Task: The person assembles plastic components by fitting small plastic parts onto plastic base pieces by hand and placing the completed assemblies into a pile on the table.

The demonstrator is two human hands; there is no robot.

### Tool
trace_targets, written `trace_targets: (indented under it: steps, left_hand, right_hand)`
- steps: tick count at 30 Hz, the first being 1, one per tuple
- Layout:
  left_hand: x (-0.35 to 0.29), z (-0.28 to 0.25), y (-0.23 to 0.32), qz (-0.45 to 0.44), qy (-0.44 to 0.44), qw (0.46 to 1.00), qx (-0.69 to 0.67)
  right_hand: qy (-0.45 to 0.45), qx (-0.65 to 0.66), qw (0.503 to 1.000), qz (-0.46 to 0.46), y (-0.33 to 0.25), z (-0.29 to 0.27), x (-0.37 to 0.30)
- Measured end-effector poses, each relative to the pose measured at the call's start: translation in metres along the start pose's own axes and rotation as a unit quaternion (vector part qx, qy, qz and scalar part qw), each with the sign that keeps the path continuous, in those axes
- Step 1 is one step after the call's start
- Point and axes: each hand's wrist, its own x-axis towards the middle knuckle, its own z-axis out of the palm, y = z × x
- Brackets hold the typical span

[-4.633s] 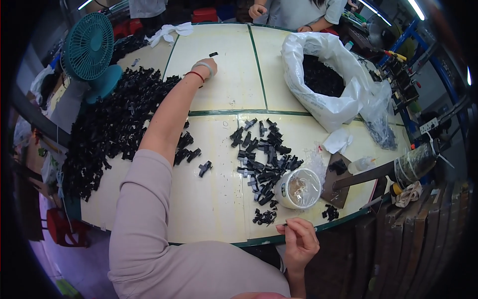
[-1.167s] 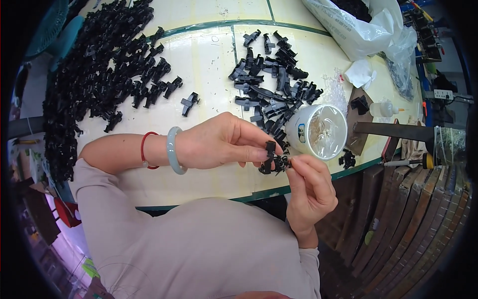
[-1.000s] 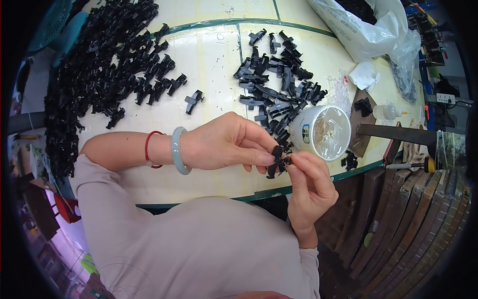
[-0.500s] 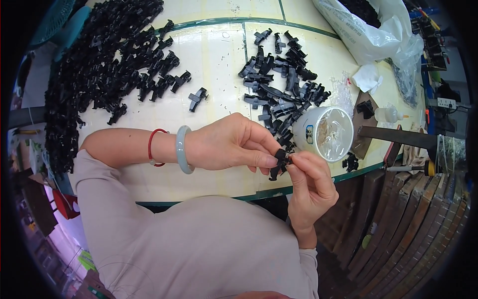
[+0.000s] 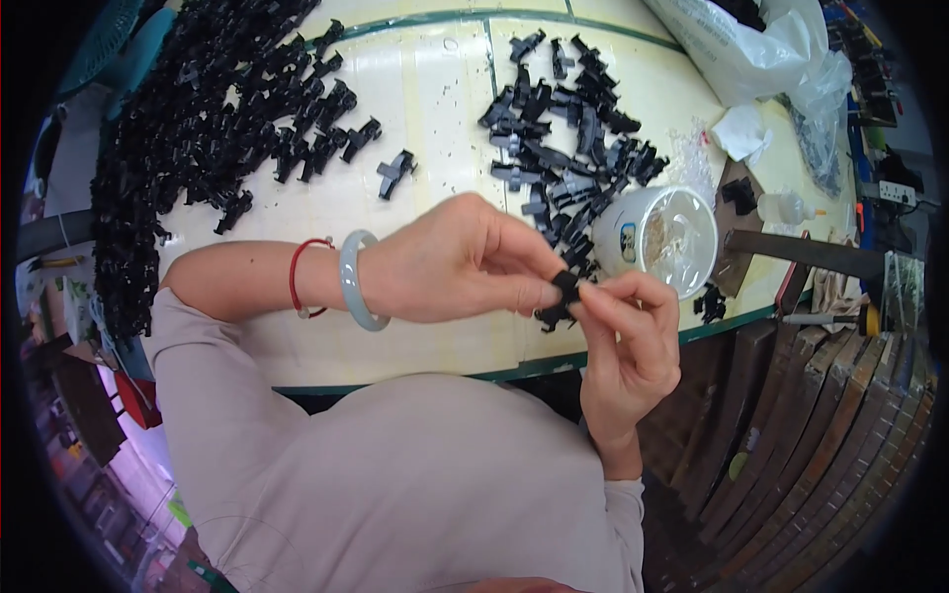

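Observation:
Over the table's front part, my left hand [image 5: 465, 265] pinches a small black plastic part [image 5: 566, 288] between thumb and fingers. From the right, my right hand [image 5: 631, 341] presses its thumb and index fingertip against the same part. Anything smaller between the right fingertips is too small to make out. Just beyond the hands lies a loose heap of similar black plastic parts [image 5: 585, 133]. Beside my right hand stands a white round tub [image 5: 615, 232] with clear film and tiny pieces inside.
A large pile of black parts [image 5: 227, 109] covers the table's left side, and one stray part [image 5: 396, 175] lies near its edge. A white plastic bag [image 5: 736, 49], a small squeeze bottle [image 5: 786, 209] and a dark metal bar [image 5: 806, 252] are at the right.
The view has shifted slightly, so the table items sit higher or further right. My hands stay together at the black part, which has turned a little; my right fingers have shifted on it.

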Motion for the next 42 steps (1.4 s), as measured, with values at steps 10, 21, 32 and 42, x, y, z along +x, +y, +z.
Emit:
trace_targets:
  steps: [10, 21, 32, 42]
  left_hand:
    - [-0.038, -0.042, 0.011, -0.184, 0.179, 0.949, 0.185]
    - [-0.051, -0.034, 0.02, 0.083, 0.293, 0.765, 0.568]
    - [0.015, -0.038, -0.005, 0.176, 0.224, 0.769, 0.572]
    - [-0.001, -0.026, -0.011, 0.19, 0.191, 0.886, 0.377]
  right_hand:
    - [-0.069, -0.14, 0.984, -0.084, 0.02, -0.01, -0.023]
    - [-0.149, -0.175, 0.959, -0.164, 0.039, 0.003, -0.028]
    - [-0.077, -0.077, 0.993, -0.039, 0.021, 0.002, -0.021]
    - [-0.05, -0.018, 0.997, 0.047, 0.02, 0.006, -0.021]
